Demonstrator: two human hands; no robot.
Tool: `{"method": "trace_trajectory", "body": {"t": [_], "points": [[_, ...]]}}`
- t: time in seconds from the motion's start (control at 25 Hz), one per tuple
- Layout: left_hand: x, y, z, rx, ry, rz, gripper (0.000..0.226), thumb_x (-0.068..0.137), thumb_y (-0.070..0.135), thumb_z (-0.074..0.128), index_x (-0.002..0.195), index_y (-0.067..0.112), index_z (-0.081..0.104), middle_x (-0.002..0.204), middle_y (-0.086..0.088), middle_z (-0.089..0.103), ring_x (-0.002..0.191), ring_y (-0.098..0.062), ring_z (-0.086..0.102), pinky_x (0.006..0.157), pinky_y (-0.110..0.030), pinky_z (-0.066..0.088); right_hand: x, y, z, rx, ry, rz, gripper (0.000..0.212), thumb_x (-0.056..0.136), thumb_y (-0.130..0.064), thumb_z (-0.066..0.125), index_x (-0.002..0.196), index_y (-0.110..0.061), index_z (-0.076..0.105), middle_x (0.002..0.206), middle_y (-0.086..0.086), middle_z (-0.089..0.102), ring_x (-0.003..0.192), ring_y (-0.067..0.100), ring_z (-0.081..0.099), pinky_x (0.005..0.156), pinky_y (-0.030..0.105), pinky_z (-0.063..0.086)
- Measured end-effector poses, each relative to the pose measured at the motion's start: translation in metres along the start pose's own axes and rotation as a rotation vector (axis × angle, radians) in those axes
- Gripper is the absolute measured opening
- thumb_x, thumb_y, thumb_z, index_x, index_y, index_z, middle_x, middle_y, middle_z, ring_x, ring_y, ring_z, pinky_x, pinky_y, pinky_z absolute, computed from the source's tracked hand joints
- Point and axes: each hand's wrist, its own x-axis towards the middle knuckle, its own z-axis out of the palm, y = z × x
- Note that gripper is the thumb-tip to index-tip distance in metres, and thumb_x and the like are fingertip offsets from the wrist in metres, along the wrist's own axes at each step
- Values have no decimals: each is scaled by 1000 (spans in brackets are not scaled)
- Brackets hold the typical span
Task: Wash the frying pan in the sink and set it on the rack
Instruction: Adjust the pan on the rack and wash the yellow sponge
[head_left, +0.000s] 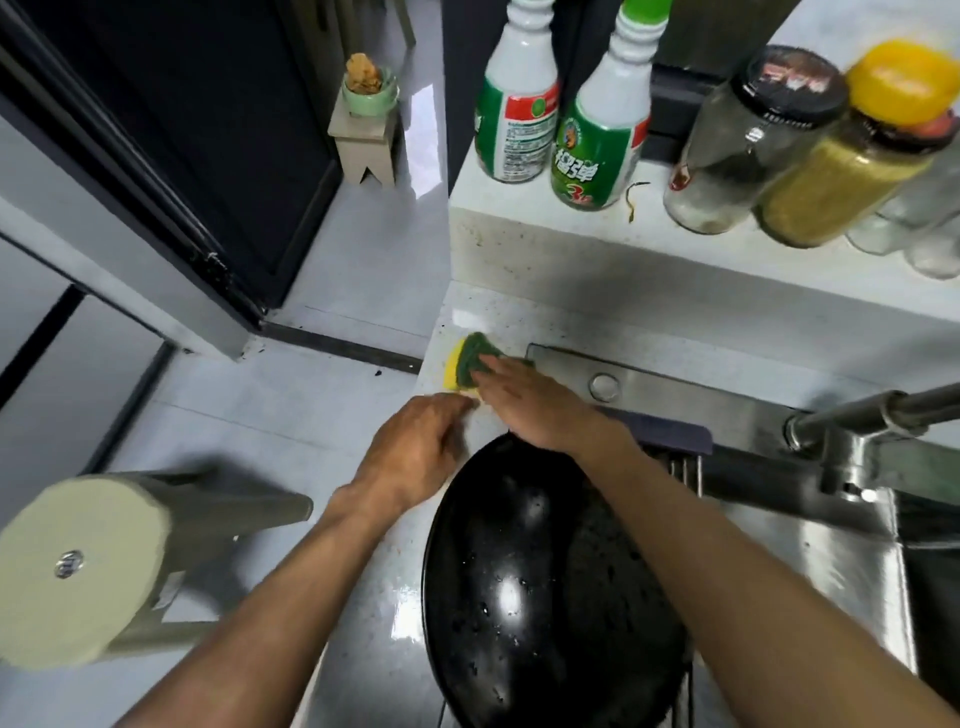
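1. Right hand (524, 402) reaches forward over the pan's far rim, with its fingers straight and flat; the fingertips touch the sponge (470, 361).
2. Left hand (415, 452) is at the left edge of the bench (467, 312), just left of the pan. Its fingers are curled downward, but the blur does not let me tell if they hold something.
3. The sponge is yellow with a green scrubbing side. It lies on the bench near its left edge, just before the far left corner of the sink (841, 561).
4. The pan (540, 587) is black and wet, with water drops on its surface. It sits tilted at the left end of the sink, its left rim beside the wet bench, partly on a rack (685, 473) of metal bars; the right forearm crosses over it.
5. A metal faucet (852, 436) stands at the far right side of the sink.
6. On a raised shelf (571, 244) behind the bench stand two green and white bottles (597, 140), then a dark-lidded jar (748, 140) and a yellow-lidded jar (852, 161) to their right.
7. On the floor (291, 395) to the left stands a stool (104, 566) with a round pale seat.
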Motion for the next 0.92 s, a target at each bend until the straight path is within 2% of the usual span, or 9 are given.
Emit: {"method": "trace_trajectory", "body": {"t": [0.12, 0.24, 0.32, 0.4, 0.48, 0.6, 0.72, 0.84, 0.92], "points": [[36, 28, -2, 38, -75, 54, 36, 85, 14, 55, 118, 25, 67, 124, 5, 65, 114, -18, 57, 92, -32, 49, -9, 60, -29, 46, 165, 251, 41, 108, -23, 28, 136, -4, 50, 151, 22, 39, 138, 38, 38, 112, 48, 32], [76, 61, 11, 90, -230, 133, 20, 81, 19, 67, 100, 20, 72, 106, -3, 69, 97, -24, 63, 75, -29, 48, -22, 57, -18, 92, 160, 186, 48, 108, -25, 29, 150, -3, 37, 161, 15, 27, 150, 31, 21, 121, 41, 16], [91, 72, 17, 156, -315, 159, 32, 78, 24, 74, 109, 20, 69, 111, -5, 62, 101, -24, 58, 79, -32, 48, -36, 74, -24, 98, 143, 142, 43, 107, -25, 31, 142, -6, 45, 157, 16, 34, 145, 32, 29, 117, 42, 24], [101, 76, 19, 259, -325, 190, 51, 76, 31, 77, 125, 24, 62, 126, -5, 53, 114, -25, 49, 90, -37, 46, -55, 100, -32, 137, 263, 364, 37, 105, -25, 31, 128, -8, 54, 144, 19, 47, 131, 37, 43, 106, 44, 36], [105, 83, 21, 328, -325, 270, 55, 77, 32, 77, 129, 27, 60, 135, -5, 50, 123, -27, 45, 94, -39, 46, -68, 99, -19, 176, 350, 501, 37, 103, -25, 28, 125, -11, 54, 140, 18, 48, 129, 39, 43, 105, 46, 38], [109, 92, 24, 421, -368, 379, 44, 80, 31, 69, 123, 30, 62, 130, -1, 54, 119, -25, 52, 87, -41, 51, -58, 73, 4, 188, 351, 353, 43, 104, -27, 22, 128, -12, 55, 146, 14, 44, 137, 35, 35, 112, 46, 29], [107, 87, 25, 479, -377, 385, 39, 84, 30, 62, 123, 32, 61, 126, -2, 55, 116, -26, 54, 85, -39, 52, -68, 98, 2, 185, 339, 291, 54, 105, -23, 13, 142, -7, 48, 160, 11, 32, 148, 28, 23, 118, 35, 11], [107, 91, 24, 435, -367, 317, 36, 85, 30, 63, 121, 34, 63, 130, -1, 55, 119, -26, 54, 90, -36, 49, -111, 140, 17, 90, 394, 616, 76, 91, -32, -7, 149, -10, 36, 163, 11, 23, 150, 29, 18, 120, 42, 16], [108, 97, 25, 444, -370, 277, 35, 83, 26, 66, 118, 31, 66, 126, 0, 57, 115, -28, 56, 89, -39, 50, -108, 140, 16, 107, 373, 805, 64, 99, -33, 5, 152, -10, 31, 164, 12, 19, 150, 32, 16, 121, 46, 16]]}}
